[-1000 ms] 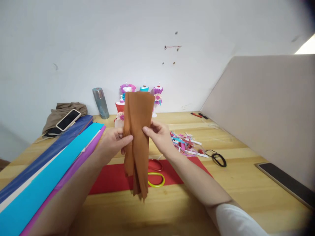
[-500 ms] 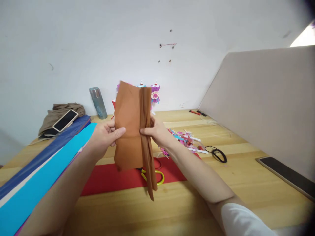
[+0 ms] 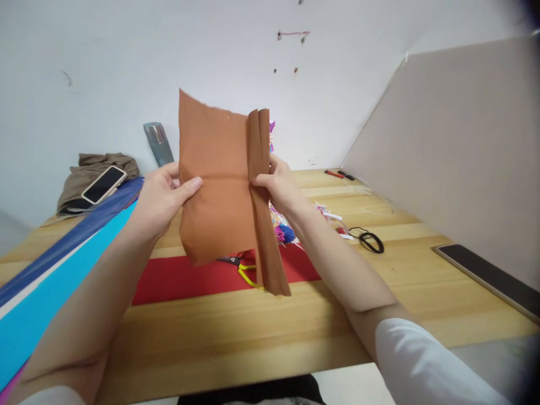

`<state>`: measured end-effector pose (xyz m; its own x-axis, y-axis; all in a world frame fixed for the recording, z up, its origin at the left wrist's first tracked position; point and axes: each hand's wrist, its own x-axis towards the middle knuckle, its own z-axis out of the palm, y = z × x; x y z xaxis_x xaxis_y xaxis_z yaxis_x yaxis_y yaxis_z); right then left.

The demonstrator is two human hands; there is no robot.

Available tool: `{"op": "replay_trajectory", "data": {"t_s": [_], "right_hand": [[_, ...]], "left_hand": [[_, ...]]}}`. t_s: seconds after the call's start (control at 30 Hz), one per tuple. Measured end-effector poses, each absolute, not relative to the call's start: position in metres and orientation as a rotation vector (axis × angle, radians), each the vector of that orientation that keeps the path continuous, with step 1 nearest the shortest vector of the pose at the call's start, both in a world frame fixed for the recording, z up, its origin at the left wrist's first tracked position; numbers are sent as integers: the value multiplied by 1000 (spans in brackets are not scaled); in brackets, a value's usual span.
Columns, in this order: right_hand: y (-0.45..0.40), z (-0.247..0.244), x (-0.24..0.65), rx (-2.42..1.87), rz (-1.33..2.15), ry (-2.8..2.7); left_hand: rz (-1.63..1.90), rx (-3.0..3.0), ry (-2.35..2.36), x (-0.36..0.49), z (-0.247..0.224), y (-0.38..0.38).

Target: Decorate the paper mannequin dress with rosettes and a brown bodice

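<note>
The wood-grained tabletop (image 3: 189, 343) carried a smooth red sheet (image 3: 169, 278). Above it, the brown sheet (image 3: 215, 152) was held raised: thin, matte, creased across the middle, with a narrow, layered folded band (image 3: 265, 225) at its right. I judged the step in hand to be holding it part-spread; the next move appeared to call for even, gentle tension. The grip of the left hand (image 3: 162, 194) pinched the plain edge; that of the right hand (image 3: 284, 183) pinched the folded band. Scissors (image 3: 243, 277), one handle yellow, lay on the red sheet.
</note>
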<state>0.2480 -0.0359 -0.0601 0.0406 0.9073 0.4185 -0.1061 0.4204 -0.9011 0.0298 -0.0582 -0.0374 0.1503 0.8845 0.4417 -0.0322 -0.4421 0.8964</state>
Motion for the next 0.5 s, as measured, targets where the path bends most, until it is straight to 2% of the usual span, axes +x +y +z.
{"op": "replay_trajectory", "data": {"t_s": [0.17, 0.33, 0.5], "right_hand": [[-40, -59, 245, -822, 1114, -1267], [-36, -59, 248, -806, 964, -1276], [-36, -56, 253, -752, 1062, -1159]], "left_hand": [[1460, 1627, 789, 26, -35, -57], [1493, 1619, 834, 23, -27, -62], [1392, 1500, 699, 20, -22, -63]]}}
